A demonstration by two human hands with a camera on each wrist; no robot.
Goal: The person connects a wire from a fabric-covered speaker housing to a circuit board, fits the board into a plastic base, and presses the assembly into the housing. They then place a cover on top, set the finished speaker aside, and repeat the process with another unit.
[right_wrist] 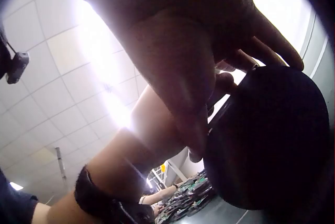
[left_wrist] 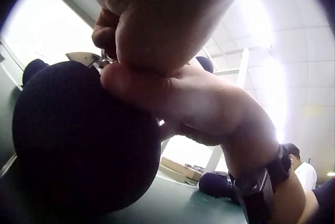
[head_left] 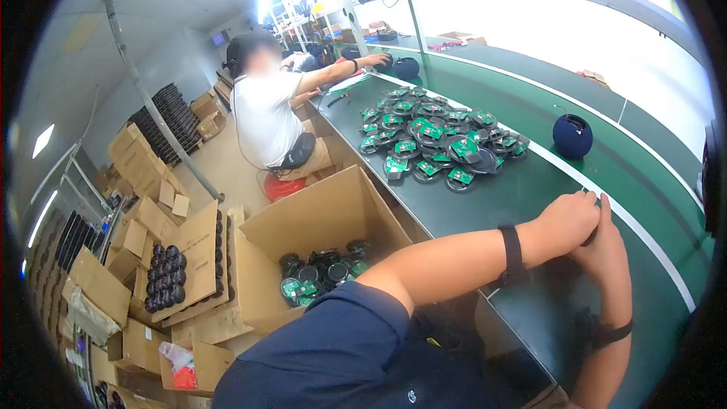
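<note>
Both hands meet over a dark blue, ball-shaped fabric speaker shell point(left_wrist: 78, 140) at the bench's near right. Its upper rim shows in the right wrist view, where my right hand point(right_wrist: 178, 51) grips it, fingers spread over the far side and thumb at the near edge. My left hand point(head_left: 575, 220) comes over from the left, its fingers curled close against the right hand. Beside these curled fingers a small pointed metal piece point(left_wrist: 84, 56) pokes out above the shell; I cannot tell its kind. The hands cover most of the shell in the head view.
Round black speaker parts with green circuit boards point(head_left: 432, 132) lie heaped on the bench point(head_left: 530, 193). Another blue shell point(head_left: 572, 136) stands behind a white strip. A cardboard box point(head_left: 303, 216) with more parts is at the left. A person in white point(head_left: 261, 113) works farther along.
</note>
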